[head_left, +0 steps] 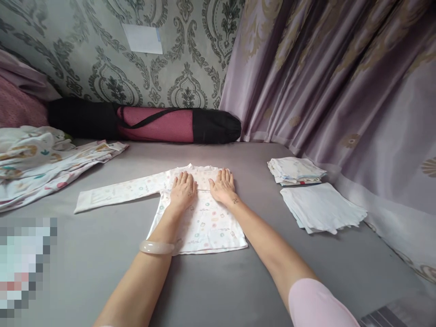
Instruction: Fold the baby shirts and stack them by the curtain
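A small white long-sleeved shirt with a pastel print lies flat on the grey bed sheet. Its left sleeve stretches out to the left; the right sleeve looks folded in over the body. My left hand and my right hand both rest palm down on the shirt's chest, fingers stretched flat and pointing toward the collar, side by side with a small gap between them. Neither hand holds anything. A pale bangle sits on my left wrist.
Two stacks of folded white clothes lie at the right near purple curtains. A heap of printed fabric lies at the left. A rolled pink mat in a black bag rests against the patterned wall.
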The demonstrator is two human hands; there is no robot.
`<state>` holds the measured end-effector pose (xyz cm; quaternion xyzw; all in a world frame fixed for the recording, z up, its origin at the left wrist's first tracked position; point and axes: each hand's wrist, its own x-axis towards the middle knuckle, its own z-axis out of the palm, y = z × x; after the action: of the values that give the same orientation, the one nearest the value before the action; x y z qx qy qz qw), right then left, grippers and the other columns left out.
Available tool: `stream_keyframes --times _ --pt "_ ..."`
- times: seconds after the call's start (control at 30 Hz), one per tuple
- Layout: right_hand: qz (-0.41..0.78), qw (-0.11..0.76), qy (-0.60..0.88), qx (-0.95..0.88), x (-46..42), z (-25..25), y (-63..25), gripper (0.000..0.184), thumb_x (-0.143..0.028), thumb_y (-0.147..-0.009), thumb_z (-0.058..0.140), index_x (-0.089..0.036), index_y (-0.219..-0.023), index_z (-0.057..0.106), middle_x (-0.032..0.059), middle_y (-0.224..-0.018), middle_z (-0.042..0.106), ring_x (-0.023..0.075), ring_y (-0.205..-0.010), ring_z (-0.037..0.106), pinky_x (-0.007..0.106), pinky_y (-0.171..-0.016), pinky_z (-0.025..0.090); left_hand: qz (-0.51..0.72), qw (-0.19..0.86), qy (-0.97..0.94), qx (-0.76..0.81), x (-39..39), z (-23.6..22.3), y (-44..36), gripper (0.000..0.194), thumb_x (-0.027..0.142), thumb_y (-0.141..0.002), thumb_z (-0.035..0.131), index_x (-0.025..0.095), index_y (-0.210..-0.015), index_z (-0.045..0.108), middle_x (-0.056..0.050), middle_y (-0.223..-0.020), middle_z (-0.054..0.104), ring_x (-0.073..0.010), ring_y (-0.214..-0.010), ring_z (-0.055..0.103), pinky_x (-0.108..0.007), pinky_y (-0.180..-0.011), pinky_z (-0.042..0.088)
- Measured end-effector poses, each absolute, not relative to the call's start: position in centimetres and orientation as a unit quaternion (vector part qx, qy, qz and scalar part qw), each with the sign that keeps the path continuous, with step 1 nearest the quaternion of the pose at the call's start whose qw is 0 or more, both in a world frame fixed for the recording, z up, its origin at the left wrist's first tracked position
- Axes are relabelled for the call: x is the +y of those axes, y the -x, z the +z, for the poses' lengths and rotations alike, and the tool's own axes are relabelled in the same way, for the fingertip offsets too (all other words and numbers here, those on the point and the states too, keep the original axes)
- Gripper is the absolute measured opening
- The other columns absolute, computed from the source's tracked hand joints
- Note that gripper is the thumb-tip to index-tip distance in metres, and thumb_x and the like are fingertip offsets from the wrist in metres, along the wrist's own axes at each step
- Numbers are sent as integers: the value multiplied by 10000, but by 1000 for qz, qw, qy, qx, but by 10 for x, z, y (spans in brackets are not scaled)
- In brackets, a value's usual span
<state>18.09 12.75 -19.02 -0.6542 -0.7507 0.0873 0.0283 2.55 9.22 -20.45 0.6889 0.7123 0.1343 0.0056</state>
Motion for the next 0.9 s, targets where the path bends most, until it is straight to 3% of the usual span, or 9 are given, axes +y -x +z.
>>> stream_keyframes --times 0.3,0.7,0.9 --pt "111 19 648 -754 138 -192 -192 713 -451 -1012 176 1 -1563 149 152 -1651 61 258 -1523 13 385 -1216 22 74 32 -653 753 92 -202 -20 633 395 -1007 237 16 -1501 350 -192 -1586 300 -286 -1493 236 -451 -1219 187" --pt "72 -4 667 -742 142 -196 -184 697 -432 -1017 154 6 -1560 154 163 -1648 82 269 -1520 41 406 -1215 45 93 79 -634 763 91 -197 -16 735 489 -983 262 -20 -1513 296 -234 -1595 230 -328 -1503 183 -513 -1220 119" --pt "71 -7 668 -740 142 -193 -183 704 -440 -1016 138 8 -1559 160 158 -1647 98 267 -1520 44 407 -1217 62 72 108 -638 759 82 -183 7 634 413 -989 301 35 -1497 343 -233 -1585 280 -335 -1490 227 -573 -1206 103"
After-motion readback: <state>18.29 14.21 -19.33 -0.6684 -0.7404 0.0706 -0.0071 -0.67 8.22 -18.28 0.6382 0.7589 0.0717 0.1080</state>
